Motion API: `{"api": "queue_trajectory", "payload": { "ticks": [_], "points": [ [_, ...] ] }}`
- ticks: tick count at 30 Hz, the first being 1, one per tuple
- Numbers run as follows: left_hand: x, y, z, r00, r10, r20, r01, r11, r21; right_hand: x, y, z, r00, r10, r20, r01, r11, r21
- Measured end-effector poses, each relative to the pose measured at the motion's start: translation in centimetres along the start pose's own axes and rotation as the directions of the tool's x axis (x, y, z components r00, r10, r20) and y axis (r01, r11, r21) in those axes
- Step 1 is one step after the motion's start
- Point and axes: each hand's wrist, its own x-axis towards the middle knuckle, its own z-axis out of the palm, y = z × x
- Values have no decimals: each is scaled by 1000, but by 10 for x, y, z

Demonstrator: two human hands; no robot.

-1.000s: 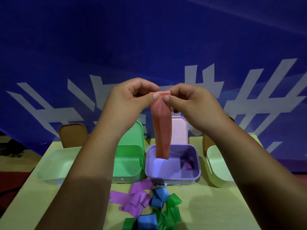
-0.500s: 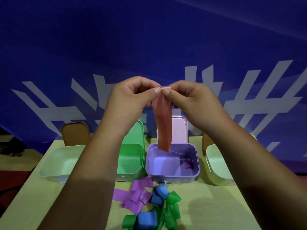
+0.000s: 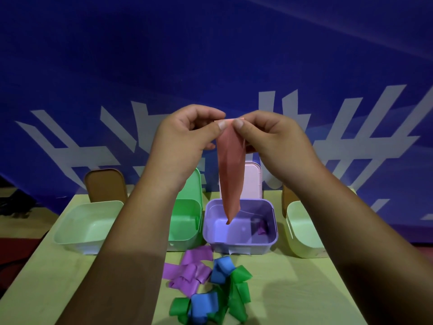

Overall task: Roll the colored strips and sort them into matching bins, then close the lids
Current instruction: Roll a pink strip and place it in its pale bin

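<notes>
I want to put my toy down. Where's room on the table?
Bare table: right of the strip pile, before the yellow-green bin; left of the left arm, before the pale green bin. Crowded: strips in the middle, bins along the back, the held red strip above.

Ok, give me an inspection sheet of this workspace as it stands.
Surface: yellow-green table, bare at the near right.
Job's things: red strip hangs unrolled from both hands; four open bins in a row, lids standing behind them; purple piece inside the purple bin; purple strips, blue strips and green strips lie loose in front.
Clutter: nothing seen.
Hands: left hand and right hand each pinch the red strip's top edge.
Cables: nothing seen.
Surroundings: blue banner with white marks behind the table.
</notes>
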Motion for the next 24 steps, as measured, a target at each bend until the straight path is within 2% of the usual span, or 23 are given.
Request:
{"api": "queue_trajectory", "payload": {
  "ticks": [13,24],
  "points": [
    [-14,6,3,1000,1,6,0,999,-37,-10,0,-2,1000,-3,9,2,998,58],
    [-21,13,2,1000,3,-19,-3,1000,6,-15,-2,-2,999,-31,31,28,997,74]
  ]
}}
